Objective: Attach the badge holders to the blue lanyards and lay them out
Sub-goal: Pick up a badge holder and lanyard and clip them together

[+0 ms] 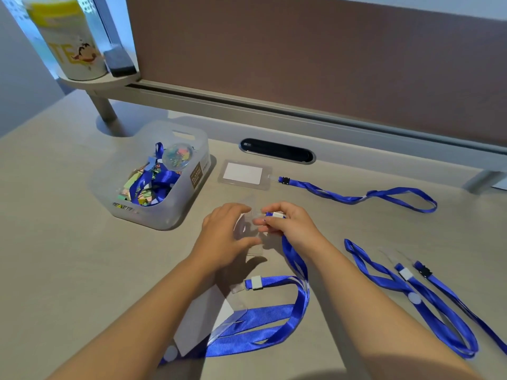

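Note:
My left hand grips a clear badge holder above the desk's middle. My right hand pinches the white-clipped end of a blue lanyard right against the holder's top; its strap trails down toward me. A badge holder with a white card lies at the back, joined to a blue lanyard stretched to the right. Near me, a second holder with a card lies attached to a looped blue lanyard, partly under my left forearm. Two loose blue lanyards lie at the right.
A translucent plastic bin holding blue lanyards and colourful bits stands at the left. A dark cable slot sits at the back by the brown partition. A white canister stands on a small raised shelf at the far left.

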A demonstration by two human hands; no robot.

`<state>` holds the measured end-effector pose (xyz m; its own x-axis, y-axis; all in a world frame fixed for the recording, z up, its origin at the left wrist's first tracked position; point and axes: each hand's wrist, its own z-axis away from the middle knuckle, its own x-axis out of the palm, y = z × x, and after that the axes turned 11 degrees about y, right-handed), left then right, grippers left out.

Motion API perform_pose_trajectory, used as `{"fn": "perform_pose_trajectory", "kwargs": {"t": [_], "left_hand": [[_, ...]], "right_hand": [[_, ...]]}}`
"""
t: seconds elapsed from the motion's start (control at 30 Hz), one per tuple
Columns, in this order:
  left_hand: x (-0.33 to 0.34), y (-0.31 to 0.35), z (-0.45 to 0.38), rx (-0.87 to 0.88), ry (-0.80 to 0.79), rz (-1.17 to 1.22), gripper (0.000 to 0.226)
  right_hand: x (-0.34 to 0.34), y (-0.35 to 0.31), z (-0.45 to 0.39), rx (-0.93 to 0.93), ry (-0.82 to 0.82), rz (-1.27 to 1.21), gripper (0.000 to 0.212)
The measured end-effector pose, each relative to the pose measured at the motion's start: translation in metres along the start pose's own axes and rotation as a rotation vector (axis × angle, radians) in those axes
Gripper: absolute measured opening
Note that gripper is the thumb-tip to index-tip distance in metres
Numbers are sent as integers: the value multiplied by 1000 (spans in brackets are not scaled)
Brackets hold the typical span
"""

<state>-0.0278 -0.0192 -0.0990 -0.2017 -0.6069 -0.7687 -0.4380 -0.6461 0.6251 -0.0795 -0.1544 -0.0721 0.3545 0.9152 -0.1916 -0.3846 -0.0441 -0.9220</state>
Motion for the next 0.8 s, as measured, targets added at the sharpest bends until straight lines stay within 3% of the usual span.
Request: {"fn": "perform_pose_trajectory", "kwargs": {"t": [0.23, 0.63, 0.8], "left_hand": [[-19, 10, -7, 91, 137, -23, 25], [-24, 35, -15, 134, 80, -59, 27], [-27, 44, -18, 193, 80, -150, 27]], "right_hand": [[-6, -14, -2, -9, 28, 2, 22], [-16, -23, -1, 6, -18, 113, 16], [-16, -26, 1, -43, 8, 129, 26]]}}
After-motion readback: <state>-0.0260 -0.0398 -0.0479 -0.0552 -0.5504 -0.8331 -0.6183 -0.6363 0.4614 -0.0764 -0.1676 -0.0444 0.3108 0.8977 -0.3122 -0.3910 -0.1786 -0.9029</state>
